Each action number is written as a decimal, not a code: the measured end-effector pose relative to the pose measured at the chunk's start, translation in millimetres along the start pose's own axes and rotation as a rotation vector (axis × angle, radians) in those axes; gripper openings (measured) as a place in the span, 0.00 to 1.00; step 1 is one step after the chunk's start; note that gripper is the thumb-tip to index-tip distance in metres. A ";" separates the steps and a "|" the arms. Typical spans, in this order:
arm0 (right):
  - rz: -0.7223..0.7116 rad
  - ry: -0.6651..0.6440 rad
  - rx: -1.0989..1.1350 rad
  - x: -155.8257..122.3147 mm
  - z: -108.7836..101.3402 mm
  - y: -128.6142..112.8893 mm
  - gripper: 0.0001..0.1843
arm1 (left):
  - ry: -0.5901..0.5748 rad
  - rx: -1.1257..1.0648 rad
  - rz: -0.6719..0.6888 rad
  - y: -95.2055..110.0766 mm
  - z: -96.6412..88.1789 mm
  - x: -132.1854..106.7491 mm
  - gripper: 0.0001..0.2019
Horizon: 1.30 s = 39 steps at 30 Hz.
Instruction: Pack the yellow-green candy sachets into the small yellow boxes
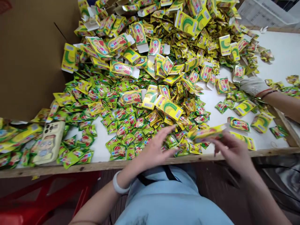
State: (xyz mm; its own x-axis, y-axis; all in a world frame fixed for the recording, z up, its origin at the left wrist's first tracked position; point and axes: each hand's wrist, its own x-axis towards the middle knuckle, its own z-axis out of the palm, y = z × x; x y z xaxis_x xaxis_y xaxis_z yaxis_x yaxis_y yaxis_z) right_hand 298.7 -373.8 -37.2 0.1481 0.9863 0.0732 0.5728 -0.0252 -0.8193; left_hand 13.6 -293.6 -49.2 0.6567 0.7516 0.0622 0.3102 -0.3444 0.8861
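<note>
Between the fingers and thumb of my right hand is a small yellow candy box, slightly blurred, held above the front of the table. My left hand, fingers apart and holding nothing, hovers over the near edge of a heap of green and yellow candy packets. Just beyond that hand, a yellow box with a barcode lies on the packets. Beside my right hand, a box with a watermelon picture and another yellow box rest on the white table.
A large cardboard box stands at the left. A phone in a yellowish case lies near the front edge. Another person's gloved hand reaches in from the right. A white crate is at the back right; a red stool is below.
</note>
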 end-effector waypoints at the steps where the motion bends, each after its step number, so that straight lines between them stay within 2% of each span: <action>1: 0.058 0.071 -0.069 6.9 -19.1 16.0 0.15 | 0.130 0.132 0.029 -8.3 -8.4 3.8 0.28; 3: 0.171 0.046 -0.214 22.2 -55.1 49.2 0.20 | 0.310 0.411 0.031 -26.1 -24.0 13.3 0.20; 4: 0.216 0.074 -0.308 29.7 -69.5 64.4 0.22 | 0.337 0.526 0.015 -34.2 -30.1 18.5 0.18; 7: 0.280 0.324 -0.668 47.7 -89.4 96.6 0.17 | 0.276 0.727 -0.004 -49.3 -39.0 30.4 0.19; 9: 0.292 0.467 -0.787 53.3 -86.1 105.9 0.17 | 0.275 0.766 0.013 -51.1 -40.4 31.8 0.20; 10: 0.298 0.496 -0.811 54.0 -82.3 108.1 0.19 | 0.304 0.770 0.018 -50.6 -41.0 30.2 0.20; 13: 0.300 0.508 -0.885 50.7 -73.9 112.1 0.16 | 0.412 0.754 0.020 -48.6 -44.1 17.7 0.20; 16: 0.218 0.502 -0.915 47.3 -77.7 116.1 0.17 | 0.451 0.740 0.029 -47.8 -43.8 0.2 0.17; 19: 0.195 0.596 -0.965 44.8 -79.6 109.9 0.16 | 0.505 0.689 0.087 -38.5 -30.4 -9.4 0.13; 21: 0.196 0.612 -1.004 39.1 -69.0 95.9 0.20 | 0.465 0.616 0.168 -24.0 -12.5 -4.2 0.12; 22: 0.173 0.578 -1.005 34.6 -59.4 87.1 0.22 | 0.405 0.585 0.217 -14.9 -1.4 2.9 0.12; 24: 0.091 0.423 -0.953 23.4 -35.4 71.1 0.23 | 0.257 0.583 0.315 3.8 22.7 25.7 0.11; 26: 0.014 0.179 -0.858 12.7 -12.3 62.5 0.21 | 0.088 0.634 0.429 18.4 45.8 56.1 0.12; 27: 0.001 0.075 -0.812 8.6 -3.8 62.0 0.21 | -0.023 0.680 0.502 23.0 55.7 71.8 0.13; 29: 0.035 -0.026 -0.731 3.6 5.5 66.9 0.20 | -0.182 0.811 0.525 26.2 70.2 99.1 0.15; 32: 0.149 0.022 -0.536 2.0 3.5 78.6 0.20 | -0.293 0.949 0.520 23.1 76.3 120.3 0.11; 35: 0.210 0.161 -0.193 1.3 -5.3 78.1 0.22 | -0.260 0.904 0.496 21.3 67.2 120.1 0.10; 37: 0.217 0.256 0.099 0.5 -9.8 66.3 0.21 | -0.205 0.687 0.405 22.0 57.1 114.0 0.08; 39: 0.194 0.312 0.362 1.0 -11.6 47.5 0.20 | -0.135 0.341 0.253 22.3 46.1 106.4 0.04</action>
State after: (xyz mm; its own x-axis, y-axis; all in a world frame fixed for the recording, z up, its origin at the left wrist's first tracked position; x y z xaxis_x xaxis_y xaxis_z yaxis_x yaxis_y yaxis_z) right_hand 335.4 -375.9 -69.4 0.4886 0.8722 0.0214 0.2035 -0.0901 -0.9749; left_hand 122.1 -247.2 -44.0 0.8178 0.5476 0.1769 0.3227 -0.6909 0.6469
